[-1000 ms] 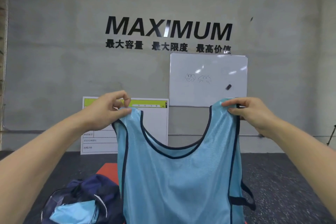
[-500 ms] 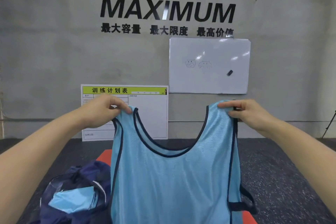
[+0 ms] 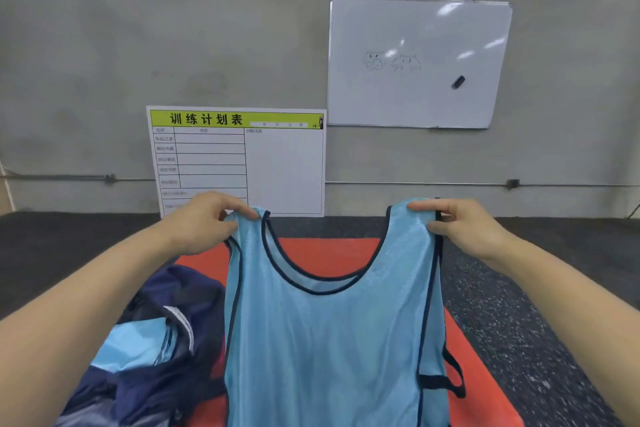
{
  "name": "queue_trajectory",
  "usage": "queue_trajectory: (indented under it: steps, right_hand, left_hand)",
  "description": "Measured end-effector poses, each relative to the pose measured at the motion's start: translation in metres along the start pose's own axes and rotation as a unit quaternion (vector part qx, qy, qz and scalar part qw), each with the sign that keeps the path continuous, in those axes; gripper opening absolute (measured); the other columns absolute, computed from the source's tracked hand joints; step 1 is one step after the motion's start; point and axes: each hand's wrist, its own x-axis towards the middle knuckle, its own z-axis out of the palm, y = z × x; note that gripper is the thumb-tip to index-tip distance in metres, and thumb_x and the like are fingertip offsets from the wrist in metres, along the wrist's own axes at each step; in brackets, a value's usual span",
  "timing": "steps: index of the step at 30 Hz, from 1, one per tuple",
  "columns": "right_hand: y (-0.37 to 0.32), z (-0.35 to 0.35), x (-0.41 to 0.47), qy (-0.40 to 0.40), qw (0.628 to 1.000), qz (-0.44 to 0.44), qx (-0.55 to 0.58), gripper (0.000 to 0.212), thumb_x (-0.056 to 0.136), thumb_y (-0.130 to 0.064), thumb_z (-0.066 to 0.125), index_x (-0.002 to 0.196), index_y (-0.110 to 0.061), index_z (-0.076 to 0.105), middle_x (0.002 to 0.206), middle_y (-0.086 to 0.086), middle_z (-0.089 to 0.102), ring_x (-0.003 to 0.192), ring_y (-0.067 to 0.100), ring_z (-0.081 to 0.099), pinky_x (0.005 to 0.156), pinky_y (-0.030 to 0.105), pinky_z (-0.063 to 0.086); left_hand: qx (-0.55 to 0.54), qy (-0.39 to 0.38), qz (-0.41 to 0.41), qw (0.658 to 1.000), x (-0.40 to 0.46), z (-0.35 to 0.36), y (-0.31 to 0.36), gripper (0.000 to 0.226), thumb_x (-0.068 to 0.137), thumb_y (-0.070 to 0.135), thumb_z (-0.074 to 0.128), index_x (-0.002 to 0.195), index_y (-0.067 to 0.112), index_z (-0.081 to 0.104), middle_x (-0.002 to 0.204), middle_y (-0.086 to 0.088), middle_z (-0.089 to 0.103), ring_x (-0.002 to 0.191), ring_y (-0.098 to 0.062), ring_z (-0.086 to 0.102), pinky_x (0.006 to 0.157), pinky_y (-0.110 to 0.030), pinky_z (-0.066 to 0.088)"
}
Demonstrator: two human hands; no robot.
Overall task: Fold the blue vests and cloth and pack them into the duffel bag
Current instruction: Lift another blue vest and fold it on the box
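A light blue mesh vest (image 3: 329, 340) with dark trim hangs spread out in front of me. My left hand (image 3: 204, 222) pinches its left shoulder strap, and my right hand (image 3: 460, 225) pinches the right strap. The vest hangs over a red mat (image 3: 325, 253). At lower left sits the open navy duffel bag (image 3: 166, 340), with a folded light blue cloth (image 3: 135, 343) lying inside it.
The red mat lies on dark speckled floor (image 3: 519, 305). Against the grey wall lean a training-plan board (image 3: 239, 159) and a whiteboard (image 3: 415, 62).
Both hands have lowered the vest while the view tilted down, so more of the red mat and the duffel bag show. The grip on both straps is unchanged.
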Motion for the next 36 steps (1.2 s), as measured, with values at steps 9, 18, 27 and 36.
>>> queue_trajectory:
  steps: [9,18,27,36]
  right_hand:
    - [0.088,0.043,0.046,-0.033,0.997,0.06,-0.03,0.05,0.094,0.007,0.058,0.118,-0.033,0.076,0.122,-0.016,0.07,0.101,0.002,0.07,0.093,0.025,0.057]
    - [0.212,0.112,0.12,-0.08,0.988,0.13,-0.029,0.05,0.096,0.007,0.056,0.123,-0.031,0.073,0.135,-0.02,0.062,0.121,-0.008,0.055,0.103,0.014,0.044]
    - [0.254,0.141,0.31,-0.003,0.991,0.131,0.007,0.053,0.103,-0.02,0.058,0.153,-0.032,0.044,0.163,-0.007,0.029,0.14,0.013,0.041,0.107,0.029,0.038]
    - [0.286,0.222,0.221,-0.144,0.977,0.013,-0.16,0.065,0.101,-0.032,0.062,0.157,-0.036,0.029,0.17,0.002,0.01,0.157,0.013,0.005,0.12,0.025,0.008]
  left_hand:
    - [-0.019,-0.062,-0.046,0.997,0.058,0.098,-0.08,0.053,0.09,0.001,0.047,0.097,0.044,0.076,0.11,0.016,0.071,0.048,-0.011,0.049,0.059,-0.03,0.05]
    - [-0.053,-0.114,-0.105,0.986,0.124,0.216,-0.176,0.046,0.094,0.002,0.047,0.097,0.039,0.075,0.115,0.012,0.073,0.108,-0.009,0.067,0.101,-0.029,0.048]
    - [0.117,-0.097,-0.108,0.982,0.285,0.242,-0.238,0.058,0.102,0.053,0.036,0.157,0.036,0.027,0.168,0.002,0.012,0.156,-0.025,0.007,0.126,-0.041,0.008]
    - [0.038,-0.137,-0.018,0.99,0.184,0.303,-0.239,0.086,0.082,0.076,0.022,0.156,0.032,0.032,0.167,0.003,0.012,0.156,-0.017,0.006,0.126,-0.032,0.004]
